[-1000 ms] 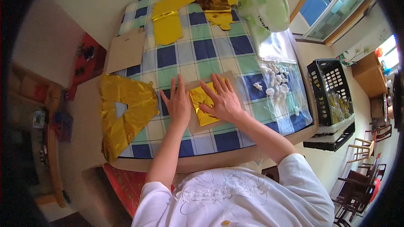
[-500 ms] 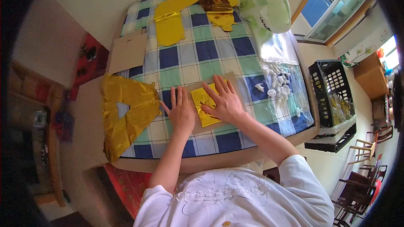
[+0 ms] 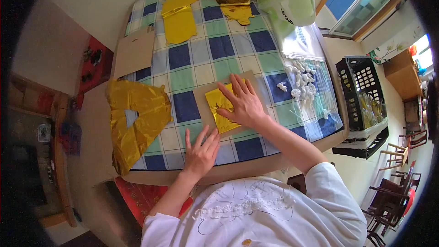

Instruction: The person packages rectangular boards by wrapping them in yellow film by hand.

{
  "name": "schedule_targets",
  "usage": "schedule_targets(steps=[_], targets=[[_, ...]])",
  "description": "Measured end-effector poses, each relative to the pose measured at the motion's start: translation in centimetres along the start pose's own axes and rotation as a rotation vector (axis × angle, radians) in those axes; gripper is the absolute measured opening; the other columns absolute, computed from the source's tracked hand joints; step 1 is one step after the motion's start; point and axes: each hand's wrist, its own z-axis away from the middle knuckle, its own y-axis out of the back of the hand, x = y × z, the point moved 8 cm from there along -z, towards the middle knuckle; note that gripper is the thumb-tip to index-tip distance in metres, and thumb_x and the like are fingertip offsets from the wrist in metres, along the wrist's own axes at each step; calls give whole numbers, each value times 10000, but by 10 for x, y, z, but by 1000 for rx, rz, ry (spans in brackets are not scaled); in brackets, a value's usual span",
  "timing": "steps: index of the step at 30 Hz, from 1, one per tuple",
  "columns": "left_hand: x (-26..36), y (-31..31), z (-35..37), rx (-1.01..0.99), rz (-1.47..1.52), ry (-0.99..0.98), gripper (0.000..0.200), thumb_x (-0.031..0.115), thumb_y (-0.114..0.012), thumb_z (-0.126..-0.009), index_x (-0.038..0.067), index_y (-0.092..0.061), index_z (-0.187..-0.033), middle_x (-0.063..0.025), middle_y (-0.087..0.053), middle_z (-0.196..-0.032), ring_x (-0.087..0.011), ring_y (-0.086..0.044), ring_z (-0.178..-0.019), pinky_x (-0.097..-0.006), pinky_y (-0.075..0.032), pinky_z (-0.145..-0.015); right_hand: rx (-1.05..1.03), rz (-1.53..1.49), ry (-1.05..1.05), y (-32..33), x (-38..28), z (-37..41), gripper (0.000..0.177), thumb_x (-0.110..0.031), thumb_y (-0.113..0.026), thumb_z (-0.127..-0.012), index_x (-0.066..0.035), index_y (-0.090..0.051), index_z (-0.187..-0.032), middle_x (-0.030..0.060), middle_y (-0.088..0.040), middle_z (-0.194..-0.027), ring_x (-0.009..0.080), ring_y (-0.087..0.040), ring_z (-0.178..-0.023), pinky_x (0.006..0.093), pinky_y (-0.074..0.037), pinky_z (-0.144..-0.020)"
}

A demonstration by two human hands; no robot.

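Note:
A folded gold foil piece (image 3: pixel 221 120) lies on a sheet of brown cardboard (image 3: pixel 201 97) on the checked cloth (image 3: pixel 222 45). My right hand (image 3: pixel 247 105) rests flat over the foil's right part, fingers spread. Near the cardboard's lower left corner is my left hand (image 3: pixel 201 153), its fingers apart and holding nothing. To the left, a large gold foil sheet (image 3: pixel 137 128) with a small hole lies spread out.
More gold foil (image 3: pixel 179 23) lies at the back beside a green and white plastic bag (image 3: pixel 292 4). Another cardboard (image 3: pixel 134 52) is at the left. White ribbon bundles (image 3: pixel 302 82) lie right, by a black crate (image 3: pixel 361 96).
My left hand has moved down, toward the table's near edge. My right hand has stayed on the foil, and the cardboard has turned slightly. The view has shifted a little.

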Motion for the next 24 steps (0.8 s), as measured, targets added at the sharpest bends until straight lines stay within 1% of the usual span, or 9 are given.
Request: schedule_targets(steps=[3, 6, 9, 12, 15, 18, 19, 22, 24], targets=[[-3, 6, 4, -6, 128, 14, 294, 173, -640, -853, 63, -648, -1126, -25, -599, -1237, -232, -491, -1231, -618, -160, -1101, 6, 8, -3, 0, 0, 0, 761, -587, -545, -836, -206, -328, -1459, 259, -298, -1468, 379, -256, -1389, 486, -182, -1144], [-16, 11, -26, 214, 239, 184, 245, 167, -632, -858, 63, -660, -1078, -20, -621, -1186, -237, -509, -1204, -607, -161, -1106, 18, 9, 0, 0, -2, -1, 766, -574, -560, -831, -205, -325, -1460, 264, -305, -1462, 384, -265, -1384, 493, -189, -1139], [-18, -5, -44, 243, -41, 187, 235, 152, -622, -862, 61, -661, -1076, -26, -626, -1165, -244, -515, -1191, -595, -164, -1109, -12, 39, -15, -4, 2, 0, 760, -591, -531, -842, -208, -319, -1464, 248, -280, -1482, 372, -228, -1402, 475, -157, -1154], [-15, 2, -35, 212, -117, 199, 238, 143, -614, -865, 51, -657, -1080, -29, -624, -1172, -248, -499, -1215, -586, -172, -1109, -28, 28, -11, -3, 0, 4, 759, -583, -532, -843, -208, -315, -1467, 249, -276, -1484, 371, -218, -1407, 479, -156, -1153], [-27, 2, -34, 159, -18, 264, 283, 121, -596, -871, 28, -627, -1136, -69, -597, -1224, -267, -468, -1257, -584, -173, -1110, -19, 16, -9, 0, -1, 0, 753, -580, -531, -842, -208, -322, -1464, 252, -288, -1478, 369, -231, -1403, 484, -164, -1150], [-33, 6, -62, 326, 53, 255, 314, 101, -556, -889, -5, -587, -1183, -129, -559, -1275, -285, -435, -1292, -565, -187, -1113, 3, 28, -8, 1, -3, 1, 720, -567, -510, -857, -203, -340, -1455, 256, -309, -1466, 366, -262, -1391, 486, -173, -1146], [-30, -3, -73, 302, 65, 235, 368, 101, -491, -920, -29, -514, -1263, -183, -499, -1339, -302, -407, -1319, -541, -205, -1115, 0, 36, -10, -1, -2, 1, 702, -555, -495, -870, -201, -339, -1455, 255, -306, -1467, 365, -258, -1392, 485, -168, -1148], [-33, -35, -90, 275, 188, 329, 433, 123, -452, -940, -30, -427, -1344, -193, -457, -1384, -299, -388, -1339, -525, -207, -1118, -9, 67, -4, -4, -1, 2, 622, -481, -443, -915, -195, -335, -1457, 249, -295, -1476, 362, -245, -1398, 482, -153, -1154], [-35, -46, -90, 243, 133, 317, 512, 193, -434, -957, -10, -332, -1415, -167, -429, -1418, -273, -345, -1368, -540, -150, -1131, -13, 59, -15, -5, 4, 1, 573, -416, -416, -938, -187, -335, -1457, 239, -290, -1483, 357, -240, -1402, 482, -149, -1155]])
